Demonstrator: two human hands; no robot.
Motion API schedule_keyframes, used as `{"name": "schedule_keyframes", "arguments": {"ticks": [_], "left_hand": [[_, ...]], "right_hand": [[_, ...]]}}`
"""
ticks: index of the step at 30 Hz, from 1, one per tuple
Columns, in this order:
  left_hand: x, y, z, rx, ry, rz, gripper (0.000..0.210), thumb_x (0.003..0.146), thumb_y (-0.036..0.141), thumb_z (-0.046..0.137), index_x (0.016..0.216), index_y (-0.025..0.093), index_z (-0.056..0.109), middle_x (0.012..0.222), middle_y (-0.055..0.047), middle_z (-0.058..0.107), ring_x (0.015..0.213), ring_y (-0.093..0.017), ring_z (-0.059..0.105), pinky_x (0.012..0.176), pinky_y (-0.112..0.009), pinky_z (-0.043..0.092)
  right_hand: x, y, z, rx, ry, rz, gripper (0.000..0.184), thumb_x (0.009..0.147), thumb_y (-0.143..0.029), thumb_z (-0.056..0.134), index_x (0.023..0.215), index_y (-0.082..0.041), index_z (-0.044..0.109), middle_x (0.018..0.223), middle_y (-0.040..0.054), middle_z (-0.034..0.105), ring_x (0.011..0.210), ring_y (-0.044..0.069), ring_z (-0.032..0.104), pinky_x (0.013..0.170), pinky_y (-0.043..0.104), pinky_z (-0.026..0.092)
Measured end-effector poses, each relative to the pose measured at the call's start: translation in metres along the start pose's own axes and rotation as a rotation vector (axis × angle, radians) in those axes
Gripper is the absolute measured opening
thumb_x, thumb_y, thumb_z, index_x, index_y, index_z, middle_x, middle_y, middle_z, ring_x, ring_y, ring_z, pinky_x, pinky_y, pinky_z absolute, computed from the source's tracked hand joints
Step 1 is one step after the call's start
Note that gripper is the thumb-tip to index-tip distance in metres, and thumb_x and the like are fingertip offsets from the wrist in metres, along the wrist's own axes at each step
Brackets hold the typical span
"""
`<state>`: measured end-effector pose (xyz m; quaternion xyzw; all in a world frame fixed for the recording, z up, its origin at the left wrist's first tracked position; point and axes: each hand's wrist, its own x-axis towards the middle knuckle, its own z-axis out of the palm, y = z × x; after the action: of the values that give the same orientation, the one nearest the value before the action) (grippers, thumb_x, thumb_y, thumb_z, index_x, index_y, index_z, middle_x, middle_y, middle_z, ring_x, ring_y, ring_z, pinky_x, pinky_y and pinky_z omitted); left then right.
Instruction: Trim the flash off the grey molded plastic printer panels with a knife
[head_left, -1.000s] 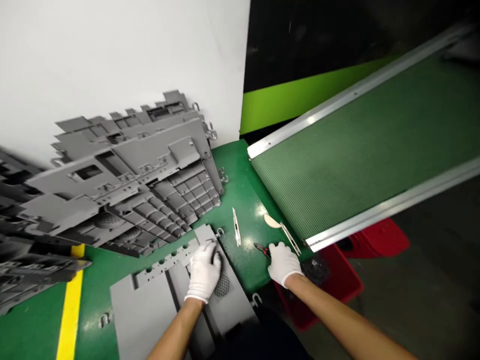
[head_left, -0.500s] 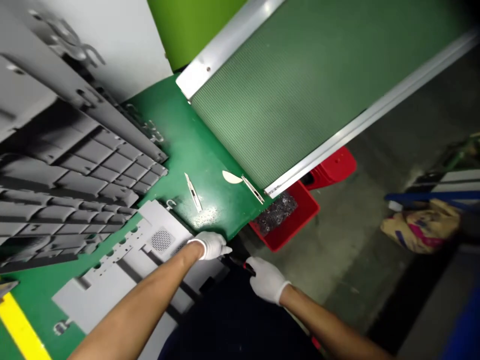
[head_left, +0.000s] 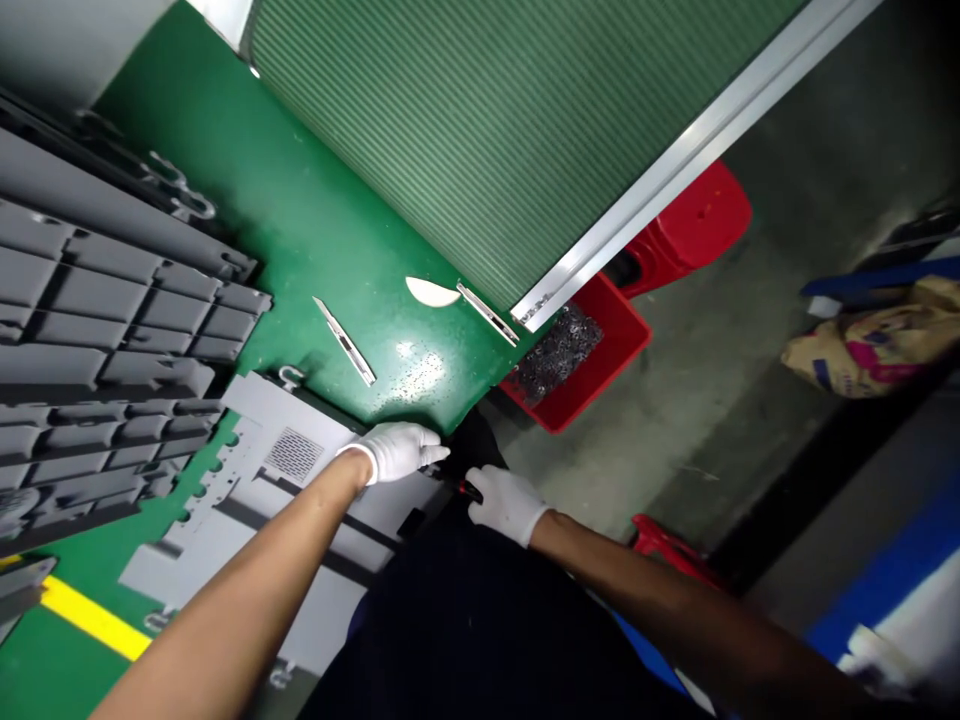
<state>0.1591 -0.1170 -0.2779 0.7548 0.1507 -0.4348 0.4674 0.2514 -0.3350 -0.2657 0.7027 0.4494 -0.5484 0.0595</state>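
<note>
A grey plastic panel (head_left: 247,540) with a round-holed grille and notched edge lies on the green tabletop (head_left: 300,190), its near end by my body. My left hand (head_left: 401,452), in a white glove, is closed over the panel's edge near its right corner. In my gloved right hand (head_left: 510,503) is a red-and-black handled tool (head_left: 471,490), its dark tip reaching toward the panel corner by my left fingers. What kind of tool it is, I cannot make out. Two utility knives, one (head_left: 345,342) left and one (head_left: 487,313) right, lie beyond, with a cream half-round piece (head_left: 433,292).
Grey ribbed panels (head_left: 112,300) stand stacked at the left. A ridged green conveyor belt (head_left: 480,130) with a metal rail (head_left: 675,150) runs above the table. Below it are a red bin (head_left: 626,345) of dark bits and a red stool (head_left: 697,215). A printed sack (head_left: 862,345) lies right.
The view has shifted, so the table and belt sit differently in it. My right hand and the tool have come closer to my left hand, which stays at the panel's edge.
</note>
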Motion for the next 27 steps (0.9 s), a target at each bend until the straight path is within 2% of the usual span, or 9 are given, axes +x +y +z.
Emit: {"name": "schedule_keyframes", "arguments": {"ticks": [3, 9, 15, 21, 27], "left_hand": [[0.001, 0.001, 0.001, 0.0, 0.004, 0.002, 0.051, 0.092, 0.062, 0.044, 0.068, 0.019, 0.06, 0.063, 0.002, 0.057, 0.058, -0.012, 0.046, 0.061, -0.025, 0.035], [0.003, -0.002, 0.004, -0.031, 0.011, 0.031, 0.048, 0.092, 0.058, 0.046, 0.068, 0.018, 0.058, 0.062, 0.002, 0.056, 0.059, -0.011, 0.045, 0.06, -0.025, 0.034], [0.006, -0.01, 0.004, -0.089, -0.027, 0.066, 0.05, 0.091, 0.061, 0.045, 0.068, 0.018, 0.053, 0.062, 0.003, 0.052, 0.059, -0.011, 0.044, 0.061, -0.025, 0.035], [0.006, -0.01, -0.001, -0.114, -0.053, 0.094, 0.042, 0.089, 0.053, 0.05, 0.067, 0.018, 0.049, 0.061, 0.004, 0.045, 0.06, -0.011, 0.038, 0.06, -0.025, 0.033], [0.006, -0.014, 0.002, -0.151, -0.049, 0.114, 0.042, 0.09, 0.053, 0.05, 0.072, 0.016, 0.055, 0.063, 0.004, 0.047, 0.064, -0.011, 0.036, 0.065, -0.025, 0.033]], "right_hand": [[0.001, -0.004, 0.002, -0.003, -0.03, 0.049, 0.029, 0.09, -0.041, 0.047, 0.107, -0.023, 0.062, 0.1, 0.0081, 0.069, 0.088, 0.026, 0.067, 0.068, 0.033, 0.042], [0.008, -0.006, 0.002, -0.03, -0.055, 0.079, 0.022, 0.091, -0.034, 0.049, 0.101, -0.019, 0.063, 0.096, 0.0108, 0.072, 0.084, 0.027, 0.071, 0.066, 0.034, 0.046], [0.011, 0.0, -0.015, -0.096, -0.009, 0.013, 0.026, 0.095, -0.024, 0.042, 0.108, -0.015, 0.063, 0.105, 0.0167, 0.07, 0.1, 0.031, 0.068, 0.084, 0.041, 0.046], [-0.002, -0.01, -0.012, -0.068, 0.003, 0.039, 0.029, 0.095, -0.04, 0.047, 0.107, -0.02, 0.062, 0.104, 0.0103, 0.07, 0.094, 0.026, 0.069, 0.077, 0.035, 0.048], [-0.002, -0.02, -0.01, -0.162, 0.043, 0.046, 0.025, 0.092, -0.029, 0.046, 0.11, -0.02, 0.062, 0.107, 0.0117, 0.068, 0.097, 0.028, 0.068, 0.078, 0.037, 0.05]]}}
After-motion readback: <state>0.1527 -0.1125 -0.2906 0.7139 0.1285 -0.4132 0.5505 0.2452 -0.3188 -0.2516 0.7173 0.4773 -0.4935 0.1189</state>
